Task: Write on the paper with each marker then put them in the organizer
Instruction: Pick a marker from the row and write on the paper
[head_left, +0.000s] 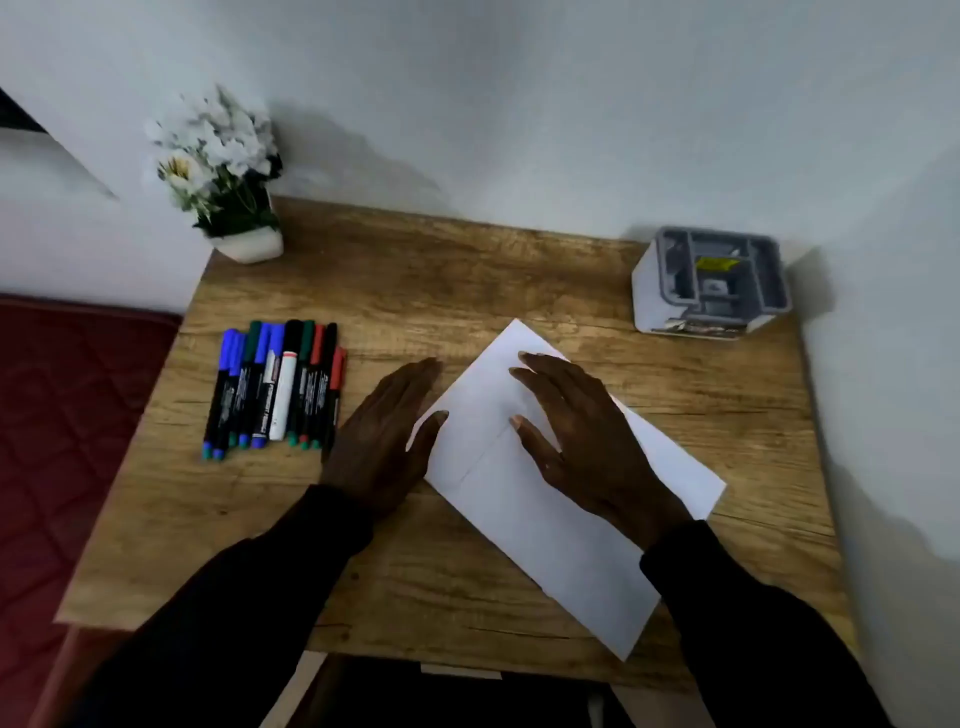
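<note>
Paper (519, 519), a creased white sheet, lies at an angle on the wooden worktop (467, 270), one corner close to the near edge, with both of a person's hands resting flat at it, dark sleeves (260, 597) reaching in from the near side. The right hand (582, 431) lies palm down on the middle of the sheet, fingers straight and slightly spread. The left hand (387, 436) lies flat just beside the sheet's left side, fingers straight on the wood, thumb touching the paper. Neither hand grips anything.

Toward the left edge, near the left hand, capped markers (278, 387) lie side by side in a tight row, with blue, green, black and red caps toward the far edge; one has a white barrel.

At the far right corner a grey organizer (649, 301) stands upright, well apart from the paper, with something yellow in one open compartment. At the far left corner stands a white pot (249, 244) of white flowers. A dark red quilted surface (62, 415) lies left of the worktop.
</note>
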